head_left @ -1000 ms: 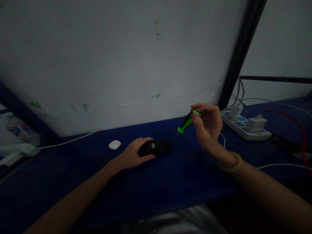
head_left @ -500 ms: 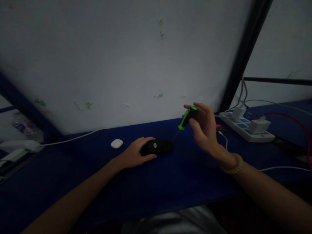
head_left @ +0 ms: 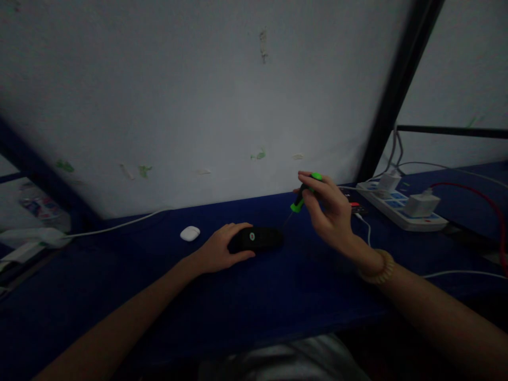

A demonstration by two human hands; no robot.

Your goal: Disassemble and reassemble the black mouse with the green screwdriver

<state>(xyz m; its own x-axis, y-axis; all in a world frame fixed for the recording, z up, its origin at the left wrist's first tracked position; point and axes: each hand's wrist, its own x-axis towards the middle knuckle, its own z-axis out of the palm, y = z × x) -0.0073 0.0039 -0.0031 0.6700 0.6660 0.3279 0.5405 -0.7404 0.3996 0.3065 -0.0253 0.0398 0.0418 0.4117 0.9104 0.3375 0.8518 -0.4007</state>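
My left hand point(head_left: 225, 247) grips the left end of a black elongated device point(head_left: 262, 239) lying on the blue tabletop point(head_left: 254, 296). A small pale round mark shows on its upper face; its exact kind is too dark to make out. In my right hand point(head_left: 327, 206) is a screwdriver point(head_left: 297, 203) with a black and green handle, held tilted between thumb and fingers. Its thin shaft slants down and left to the device's right end. Whether the tip touches the device or sits in it, I cannot tell.
A white rounded case point(head_left: 190, 233) lies left of the device. On the right, a power strip point(head_left: 400, 205) carries white chargers and cables. Behind my right hand lies a dark item with a red patch point(head_left: 354, 204). A pale wall point(head_left: 222, 106) stands along the back.
My right hand's fingers have closed further over the screwdriver's handle, with the thumb shifted up and left. The left hand and the black device have stayed in place.
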